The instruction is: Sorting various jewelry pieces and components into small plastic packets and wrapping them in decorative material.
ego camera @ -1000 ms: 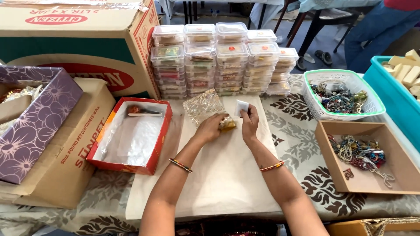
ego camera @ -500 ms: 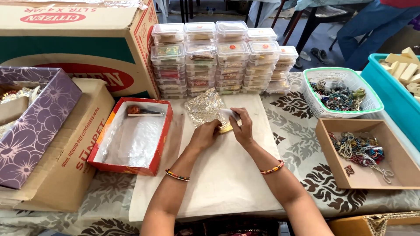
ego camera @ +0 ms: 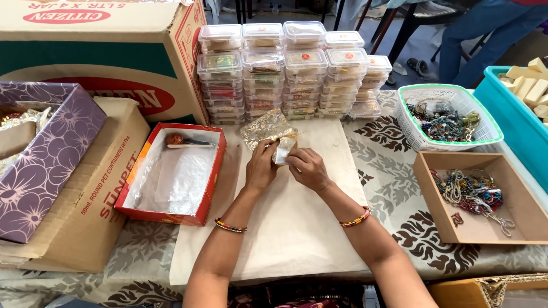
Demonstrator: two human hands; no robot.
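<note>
Head view, looking down at the desk: both hands meet over a white cloth (ego camera: 285, 228) spread near the far middle of the desk. The left hand (ego camera: 261, 166) pinches the mouth of a gold pouch (ego camera: 267, 128), fingers closed on its edge, seemingly to hold it open. The right hand (ego camera: 308, 168) is closed on a small white packet (ego camera: 282, 154) pressed against the pouch mouth; both touch at that spot. The pouch lies flat on the cloth, just before the stacked clear boxes (ego camera: 285, 71) along the far edge, so it sits within easy reach.

Left of the cloth an open red box (ego camera: 171, 171) holds clear wrap and a small red-brown item I cannot identify. Toward the right edge stand a white basket (ego camera: 448, 117) and a brown tray (ego camera: 479, 197), both holding tangled beaded jewellery. A teal bin (ego camera: 514, 122) is cut off at the right edge. What the packet contains is hidden by the fingers, and the pouch's inside cannot be seen.
</note>
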